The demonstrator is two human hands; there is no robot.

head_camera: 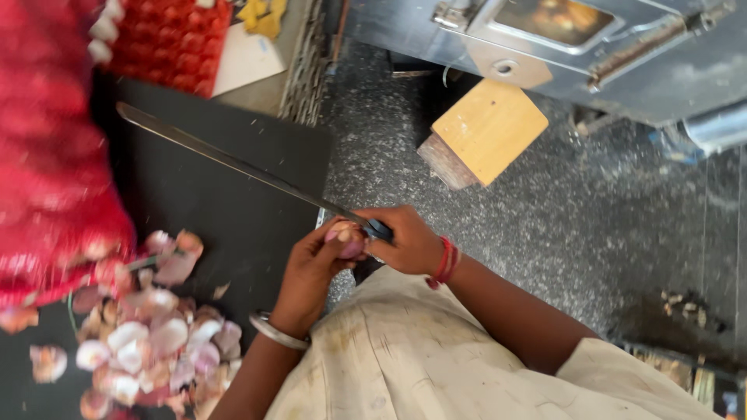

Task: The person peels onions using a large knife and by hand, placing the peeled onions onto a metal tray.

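The left hand (pixel 311 268), a metal bangle (pixel 276 330) on its wrist, grips a small pink onion (pixel 348 237) in its fingertips, held above the front edge of the black cutting board (pixel 218 202). The right hand (pixel 405 243), with red thread bands (pixel 445 262) at the wrist, is clenched on the handle of 1 long knife (pixel 233 163), its blade stretching out over the board. Peeled onion skins (pixel 152 338) lie heaped on the board beside a red mesh sack (pixel 47 155). A wooden block (pixel 486 131) lies on the speckled floor (pixel 560 225).
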